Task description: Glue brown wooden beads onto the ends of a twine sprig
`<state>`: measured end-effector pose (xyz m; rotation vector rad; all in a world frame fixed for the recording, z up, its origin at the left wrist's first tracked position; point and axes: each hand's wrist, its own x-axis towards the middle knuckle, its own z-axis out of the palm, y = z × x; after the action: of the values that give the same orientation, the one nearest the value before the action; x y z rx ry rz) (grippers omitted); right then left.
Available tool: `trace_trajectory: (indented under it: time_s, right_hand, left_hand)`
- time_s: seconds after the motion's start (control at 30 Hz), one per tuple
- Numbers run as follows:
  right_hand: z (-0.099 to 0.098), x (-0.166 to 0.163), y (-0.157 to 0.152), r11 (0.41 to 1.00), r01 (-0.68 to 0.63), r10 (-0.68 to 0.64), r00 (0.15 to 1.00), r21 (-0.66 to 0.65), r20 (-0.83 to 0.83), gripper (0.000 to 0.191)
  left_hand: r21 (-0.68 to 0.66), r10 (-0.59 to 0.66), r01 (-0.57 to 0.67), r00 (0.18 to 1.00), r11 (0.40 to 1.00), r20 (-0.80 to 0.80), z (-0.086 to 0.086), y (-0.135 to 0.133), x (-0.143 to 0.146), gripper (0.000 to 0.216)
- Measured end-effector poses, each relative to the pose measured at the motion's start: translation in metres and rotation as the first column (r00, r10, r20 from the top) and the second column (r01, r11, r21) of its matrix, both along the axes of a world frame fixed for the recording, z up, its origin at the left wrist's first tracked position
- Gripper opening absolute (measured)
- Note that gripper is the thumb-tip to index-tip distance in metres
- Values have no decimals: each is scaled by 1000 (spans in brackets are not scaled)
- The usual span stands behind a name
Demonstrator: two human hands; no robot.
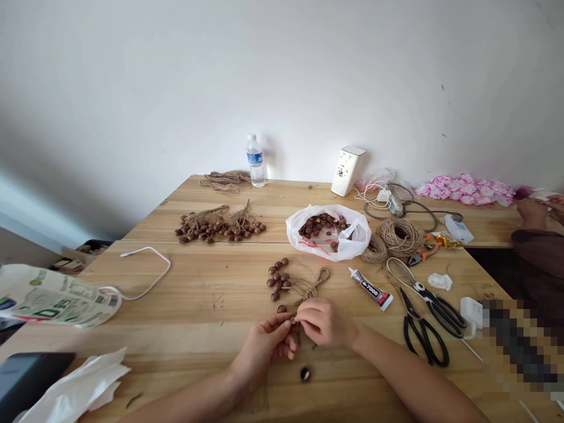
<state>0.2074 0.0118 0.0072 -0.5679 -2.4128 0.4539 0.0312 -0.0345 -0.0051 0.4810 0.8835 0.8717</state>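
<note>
My left hand (267, 338) is closed in a pinch on a small brown nut shell (292, 319). The fingertips of my right hand (324, 322) meet at that shell, pressed together; whatever is between them is too small to make out. Just beyond my hands lies a twine bundle with a braided loop (318, 282), its strands running to a cluster of round brown nuts (277, 281). One more nut (282, 309) sits beside my left fingers. Nearer to me, an open half shell (305, 373) rests on the wooden table (211, 358).
A plastic bag (359, 244) holds many shells. Rightward lie a glue tube (372, 291), twine rolls (400, 236), pliers (425, 252) and two scissors (445, 311) (425, 341). Behind are finished-looking nut bunches (220, 226), a water bottle (255, 161) and a white box (348, 170). Another person's hands (533, 211) are far right.
</note>
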Motion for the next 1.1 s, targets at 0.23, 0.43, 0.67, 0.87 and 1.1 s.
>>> trace_trajectory:
  time_s: [0.23, 0.43, 0.67, 0.87, 1.1]
  right_hand:
    - [2, 1, -3, 995, 79, -81, 996, -58, -34, 15]
    - [3, 2, -7, 991, 108, -114, 991, -82, -73, 16]
    - [4, 2, -6, 988, 133, -139, 987, -73, -79, 16]
    - [3, 1, -5, 991, 122, -124, 991, -47, -52, 16]
    - [4, 0, -6, 992, 120, -122, 991, -40, -47, 15]
  left_hand:
    - [6, -6, 6, 1000, 1000, -1, 1, 0, 0, 35]
    - [6, -7, 7, 1000, 1000, 3, 0, 0, 0, 33]
    - [-1, -3, 3, 1000, 1000, -6, 1, 0, 0, 34]
    - [4, -10, 10, 1000, 1000, -5, 2, 0, 0, 34]
    - [3, -9, 9, 1000, 1000, -9, 5, 0, 0, 37]
